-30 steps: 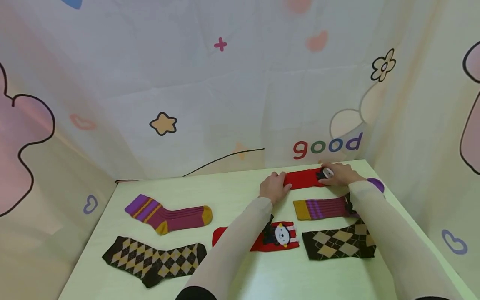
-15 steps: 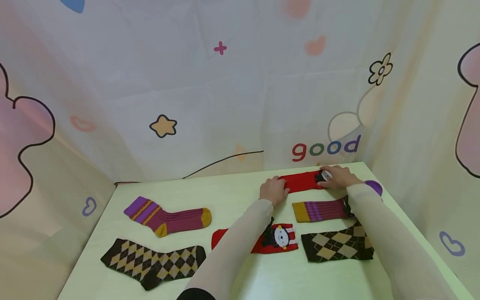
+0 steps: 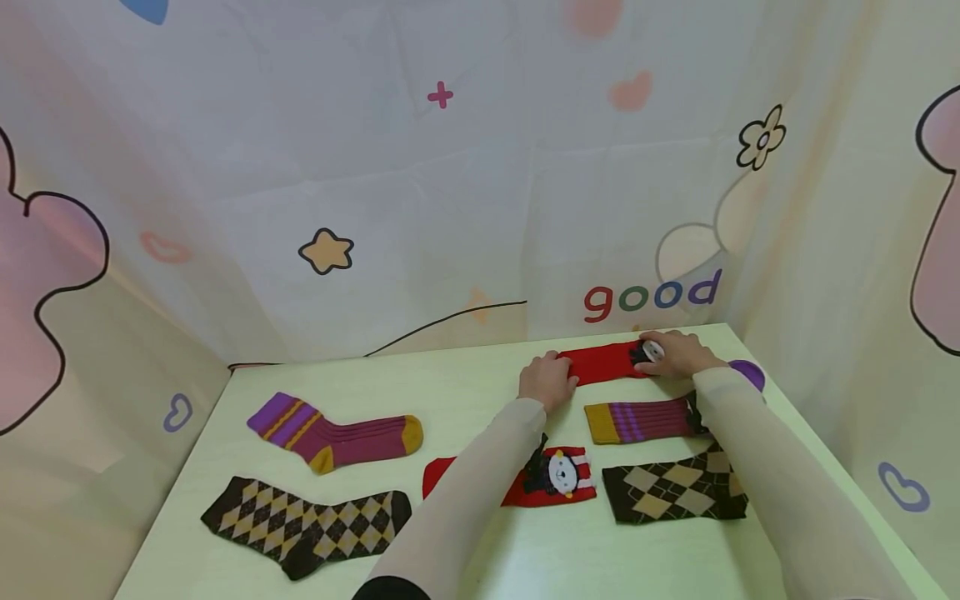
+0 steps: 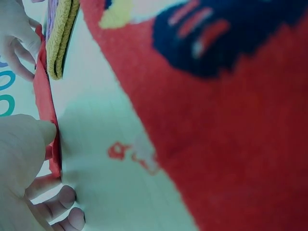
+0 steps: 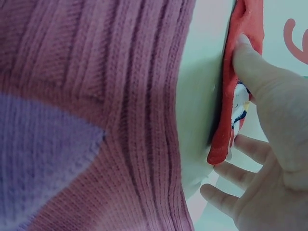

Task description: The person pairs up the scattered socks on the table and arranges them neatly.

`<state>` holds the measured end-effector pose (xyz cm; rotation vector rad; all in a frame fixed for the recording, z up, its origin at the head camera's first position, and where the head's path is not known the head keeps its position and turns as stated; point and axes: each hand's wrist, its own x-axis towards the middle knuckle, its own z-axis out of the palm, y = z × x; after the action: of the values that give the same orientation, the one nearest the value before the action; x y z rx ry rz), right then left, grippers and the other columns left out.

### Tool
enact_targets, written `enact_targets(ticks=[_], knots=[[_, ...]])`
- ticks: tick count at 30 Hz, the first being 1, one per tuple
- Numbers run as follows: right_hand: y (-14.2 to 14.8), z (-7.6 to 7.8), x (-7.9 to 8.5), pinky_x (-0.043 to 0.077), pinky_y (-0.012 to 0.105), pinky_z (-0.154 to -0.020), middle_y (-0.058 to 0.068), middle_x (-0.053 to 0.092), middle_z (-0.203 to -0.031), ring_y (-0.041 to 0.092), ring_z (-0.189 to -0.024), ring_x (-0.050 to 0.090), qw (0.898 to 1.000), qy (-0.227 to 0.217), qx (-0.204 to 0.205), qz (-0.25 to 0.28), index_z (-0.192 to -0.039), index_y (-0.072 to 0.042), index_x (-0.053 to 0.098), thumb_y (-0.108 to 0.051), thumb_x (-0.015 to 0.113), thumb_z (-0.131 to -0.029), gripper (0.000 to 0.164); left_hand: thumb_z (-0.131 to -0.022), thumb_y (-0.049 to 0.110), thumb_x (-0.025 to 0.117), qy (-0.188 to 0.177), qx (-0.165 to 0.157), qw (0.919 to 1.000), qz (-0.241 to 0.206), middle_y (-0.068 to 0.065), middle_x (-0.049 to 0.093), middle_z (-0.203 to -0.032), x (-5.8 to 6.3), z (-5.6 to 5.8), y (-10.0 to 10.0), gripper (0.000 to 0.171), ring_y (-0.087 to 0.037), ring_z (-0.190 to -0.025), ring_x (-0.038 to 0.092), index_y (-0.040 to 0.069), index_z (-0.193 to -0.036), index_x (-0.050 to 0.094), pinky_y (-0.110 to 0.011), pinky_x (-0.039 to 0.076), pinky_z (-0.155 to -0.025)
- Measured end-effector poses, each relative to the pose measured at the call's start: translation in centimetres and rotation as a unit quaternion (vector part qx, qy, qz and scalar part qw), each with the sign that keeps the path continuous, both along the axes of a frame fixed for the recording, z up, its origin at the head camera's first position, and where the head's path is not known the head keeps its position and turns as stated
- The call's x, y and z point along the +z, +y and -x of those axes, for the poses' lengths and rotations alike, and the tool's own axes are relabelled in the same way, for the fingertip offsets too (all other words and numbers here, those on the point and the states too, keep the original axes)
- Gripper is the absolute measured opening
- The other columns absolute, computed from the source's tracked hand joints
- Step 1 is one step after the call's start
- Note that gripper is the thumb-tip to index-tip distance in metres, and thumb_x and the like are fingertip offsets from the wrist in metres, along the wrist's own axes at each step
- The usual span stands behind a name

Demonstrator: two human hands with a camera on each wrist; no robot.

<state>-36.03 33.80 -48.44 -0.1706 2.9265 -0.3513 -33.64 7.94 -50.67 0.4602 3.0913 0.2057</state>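
Observation:
A red sock [image 3: 600, 363] with a black-and-white cartoon figure lies at the back right of the table. My left hand [image 3: 546, 382] pinches its left end; the left wrist view shows the thumb against the red edge [image 4: 44, 98] with fingers beyond. My right hand [image 3: 681, 353] holds the other end, by the figure. In the right wrist view its thumb presses the red fabric [image 5: 224, 120], and the fingers curl behind. Just in front lies a plum sock [image 3: 652, 419] with a mustard end, partly covered by the right wrist.
Another red cartoon sock [image 3: 555, 479] is partly hidden under the left sleeve. A dark argyle sock [image 3: 675, 487] lies front right. On the left are a plum-and-purple sock [image 3: 352, 437] and an argyle sock [image 3: 300, 521]. A patterned curtain [image 3: 450, 192] stands behind the table.
The red sock's left end shifts slightly left and toward me with the left hand, then stays still. The right hand keeps its hold; the view tilts slightly.

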Motion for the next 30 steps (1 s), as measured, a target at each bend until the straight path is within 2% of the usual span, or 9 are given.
enact_targets(ticks=[10, 18, 24, 30], knots=[[-0.16, 0.12, -0.16, 0.041, 0.077, -0.096, 0.039, 0.04, -0.142, 0.063, -0.122, 0.042, 1.0, 0.015, 0.005, 0.001, -0.149, -0.006, 0.046, -0.047, 0.074, -0.092, 0.076, -0.101, 0.044, 0.063, 0.001, 0.001, 1.0, -0.001, 0.0, 0.062, -0.133, -0.25, 0.1, -0.13, 0.036, -0.018, -0.104, 0.063, 0.021, -0.128, 0.07, -0.034, 0.056, -0.093], [0.16, 0.19, -0.17, 0.04, 0.078, -0.097, 0.041, 0.034, -0.144, 0.064, -0.124, 0.039, 1.0, 0.027, 0.008, 0.008, -0.147, -0.005, 0.049, -0.044, 0.075, -0.092, 0.072, -0.1, 0.045, 0.064, 0.002, 0.002, 0.9999, -0.011, 0.001, 0.063, -0.132, -0.58, 0.43, -0.09, 0.04, -0.017, -0.103, 0.063, 0.019, -0.129, 0.07, -0.032, 0.056, -0.093], [0.16, 0.28, -0.19, 0.042, 0.073, -0.098, 0.042, 0.037, -0.134, 0.059, -0.116, 0.049, 0.999, 0.037, 0.012, 0.022, -0.139, 0.001, 0.053, -0.041, 0.078, -0.09, 0.069, -0.099, 0.045, 0.066, -0.004, 0.005, 0.9998, -0.017, 0.001, 0.063, -0.131, -0.46, 0.35, -0.14, 0.04, -0.017, -0.103, 0.063, 0.018, -0.129, 0.07, -0.031, 0.056, -0.093], [0.1, 0.32, -0.31, 0.045, 0.069, -0.097, 0.039, 0.041, -0.123, 0.052, -0.107, 0.053, 0.998, 0.043, 0.011, 0.036, -0.128, 0.001, 0.052, -0.037, 0.081, -0.088, 0.061, -0.1, 0.043, 0.064, -0.004, 0.006, 0.9998, -0.019, 0.001, 0.062, -0.134, -0.39, 0.27, -0.23, 0.041, -0.017, -0.107, 0.064, 0.017, -0.132, 0.067, -0.032, 0.055, -0.096]])
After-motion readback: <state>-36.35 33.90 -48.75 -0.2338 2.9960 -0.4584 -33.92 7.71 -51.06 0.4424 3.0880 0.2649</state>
